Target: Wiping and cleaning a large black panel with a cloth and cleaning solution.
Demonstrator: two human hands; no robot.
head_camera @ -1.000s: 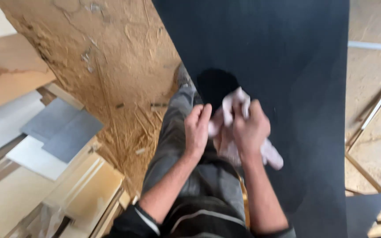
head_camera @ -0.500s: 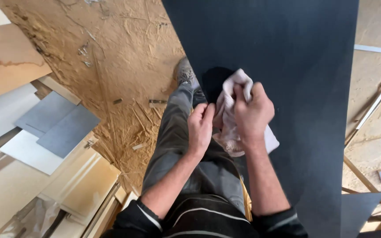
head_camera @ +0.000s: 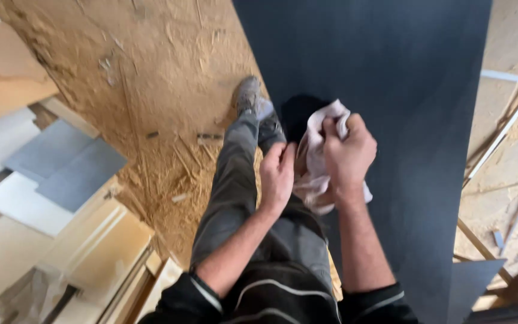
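A crumpled white cloth (head_camera: pixel 319 162) is bunched between both hands above my legs. My right hand (head_camera: pixel 349 153) is clenched around the cloth's upper part. My left hand (head_camera: pixel 278 177) presses against the cloth's left side, fingers curled on it. Below the hands are my grey trousers (head_camera: pixel 235 186) and a grey shoe (head_camera: pixel 248 96) on the sawdust floor. A large dark panel (head_camera: pixel 391 72) lies under and to the right of the hands.
Sawdust and wood chips (head_camera: pixel 151 78) cover the floor at left. Grey and white board offcuts (head_camera: pixel 61 165) and pale wooden panels (head_camera: pixel 91 252) are stacked at lower left. Thin wooden strips (head_camera: pixel 505 138) and scraps lie to the right of the dark panel.
Both hands have shifted slightly up and right while kneading the cloth; the cloth is now gathered more tightly in the right hand. The view has moved a little.
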